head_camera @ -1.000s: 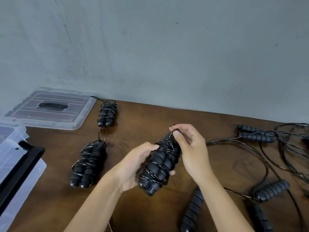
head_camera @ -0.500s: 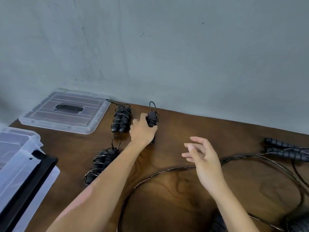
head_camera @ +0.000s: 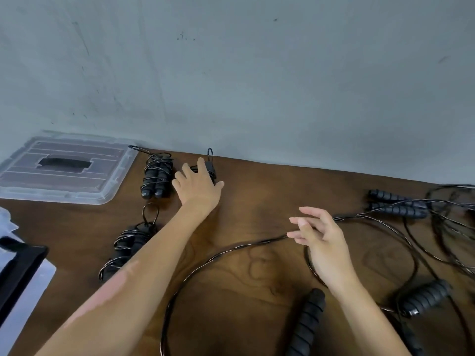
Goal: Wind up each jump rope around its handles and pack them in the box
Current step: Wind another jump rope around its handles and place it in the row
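Left hand (head_camera: 199,185) rests on wound rope bundle (head_camera: 209,168) by wall, fingers loose; we let go gently so coils stay tight. Right hand (head_camera: 322,242) open, empty, above loose rope (head_camera: 231,249). We gather handle (head_camera: 307,327) next. Box (head_camera: 18,273) at left edge.

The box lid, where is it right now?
In the head view, the clear box lid lies flat at the table's far left, against the wall, left of a wound jump rope.

Left hand (head_camera: 198,185) on wound rope (head_camera: 209,168)
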Motion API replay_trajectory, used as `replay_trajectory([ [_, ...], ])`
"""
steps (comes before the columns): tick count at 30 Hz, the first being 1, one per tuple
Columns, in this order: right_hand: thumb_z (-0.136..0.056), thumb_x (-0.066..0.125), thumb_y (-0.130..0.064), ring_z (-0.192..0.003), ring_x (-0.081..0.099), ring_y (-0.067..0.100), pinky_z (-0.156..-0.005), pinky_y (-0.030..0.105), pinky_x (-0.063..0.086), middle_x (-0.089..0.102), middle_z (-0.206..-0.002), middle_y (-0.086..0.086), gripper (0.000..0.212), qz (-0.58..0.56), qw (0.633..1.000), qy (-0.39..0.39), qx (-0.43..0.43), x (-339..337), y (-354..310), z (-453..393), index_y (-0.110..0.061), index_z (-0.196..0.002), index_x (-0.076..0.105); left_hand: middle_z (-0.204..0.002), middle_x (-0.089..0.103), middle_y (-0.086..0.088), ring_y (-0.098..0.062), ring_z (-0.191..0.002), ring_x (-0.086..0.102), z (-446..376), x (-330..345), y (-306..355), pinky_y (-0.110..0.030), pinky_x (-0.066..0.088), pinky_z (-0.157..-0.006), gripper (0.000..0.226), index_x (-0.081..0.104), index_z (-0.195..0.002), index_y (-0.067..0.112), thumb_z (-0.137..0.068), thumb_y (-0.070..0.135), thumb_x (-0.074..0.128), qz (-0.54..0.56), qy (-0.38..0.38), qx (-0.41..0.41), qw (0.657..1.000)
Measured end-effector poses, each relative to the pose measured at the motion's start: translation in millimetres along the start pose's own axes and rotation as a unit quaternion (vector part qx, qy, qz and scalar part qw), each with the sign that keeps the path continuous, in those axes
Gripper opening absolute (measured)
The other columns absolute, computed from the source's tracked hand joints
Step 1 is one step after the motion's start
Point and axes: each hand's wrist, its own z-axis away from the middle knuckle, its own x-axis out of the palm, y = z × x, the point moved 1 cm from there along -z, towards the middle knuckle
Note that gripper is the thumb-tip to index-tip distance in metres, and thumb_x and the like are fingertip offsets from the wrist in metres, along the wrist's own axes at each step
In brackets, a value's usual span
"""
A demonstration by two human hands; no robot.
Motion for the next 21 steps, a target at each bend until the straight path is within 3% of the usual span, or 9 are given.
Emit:
replay_trajectory([
  [7,-0.103,0.055,-0.018,-0.087,0.075,0.015,-0.085,0.035,0.057,0.076,-0.105,-0.004,0.017,0.02,1.0,-0.004,0.007,-24.2,3.9,31.7,-0.023,-0.117,0.064,-0.162,0.029,-0.016,-0.041,-0.149,0.02,73.6,-0.9,15.5,-0.054,0.02,-0.119,0.063,0.039,-0.154,0.021,-0.1,0.047,0.059,0.077,0.032,0.098,0.992],
  [11,-0.103,0.056,-0.018,-0.088,0.075,0.012,-0.081,0.028,0.056,0.076,-0.104,-0.004,0.016,0.041,0.999,-0.012,0.015,-44.6,15.6,57.7,-0.024,-0.115,0.065,-0.152,0.039,-0.01,-0.035,-0.141,0.03,131.4,11.1,25.0,-0.047,0.027,-0.115,0.054,0.048,-0.148,0.021,-0.101,0.046,0.058,0.099,0.011,0.145,0.984],
  [16,-0.102,0.059,-0.023,-0.086,0.073,0.006,-0.086,0.031,0.057,0.076,-0.098,-0.008,0.012,0.109,0.993,-0.042,0.03,-76.1,37.1,94.2,-0.027,-0.109,0.067,-0.135,0.056,-0.004,-0.03,-0.127,0.047,195.9,32.4,34.9,-0.043,0.039,-0.108,0.042,0.058,-0.135,0.024,-0.102,0.048,0.057,0.102,-0.11,0.192,0.97],
  [21,-0.096,0.068,-0.034,-0.101,0.066,0.004,-0.083,0.017,0.048,0.071,-0.105,-0.013,0.015,0.157,0.982,-0.089,0.059,-103.2,56.1,132.9,-0.032,-0.111,0.066,-0.121,0.064,0.0,-0.022,-0.118,0.054,244.5,45.7,32.9,-0.039,0.047,-0.101,0.044,0.06,-0.13,0.021,-0.099,0.051,0.063,0.146,-0.214,0.204,0.944],
])
